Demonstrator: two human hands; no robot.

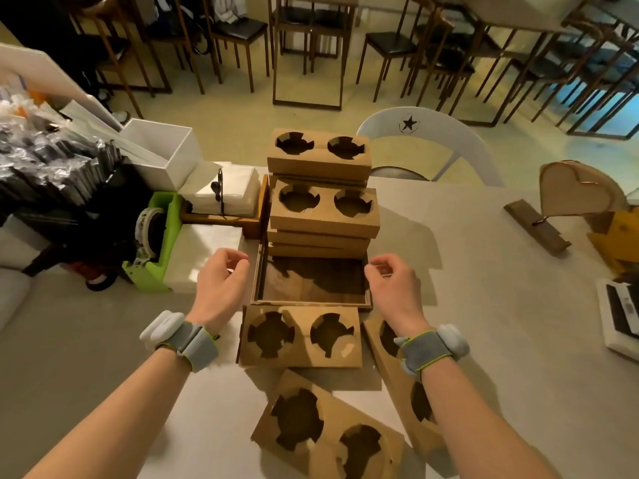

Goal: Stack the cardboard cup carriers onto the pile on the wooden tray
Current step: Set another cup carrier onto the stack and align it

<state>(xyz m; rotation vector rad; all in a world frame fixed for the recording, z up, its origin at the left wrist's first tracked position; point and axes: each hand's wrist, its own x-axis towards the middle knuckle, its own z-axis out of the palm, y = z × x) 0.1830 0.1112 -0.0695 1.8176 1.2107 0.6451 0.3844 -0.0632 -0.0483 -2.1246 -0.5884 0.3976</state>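
Note:
A wooden tray [256, 281] lies lengthwise in the middle of the table, its near part bare. Two piles of brown cardboard cup carriers stand in it: a near pile [324, 216] and a taller far pile [318, 157]. Three flat carriers lie on the table in front of the tray: one [301, 337] against its near edge, one [328, 433] closer to me, and one [404, 385] partly under my right forearm. My left hand [221, 285] hovers at the tray's left rim and my right hand [394, 288] at its right rim. Both hold nothing, fingers loosely curled and apart.
A green tape dispenser [159, 243] and a napkin holder [224, 195] sit left of the tray, with a white box [162, 153] and packed supplies behind. On the right are a heart-shaped stand [574, 191] and a white device [622, 312]. A white chair [428, 143] stands past the table.

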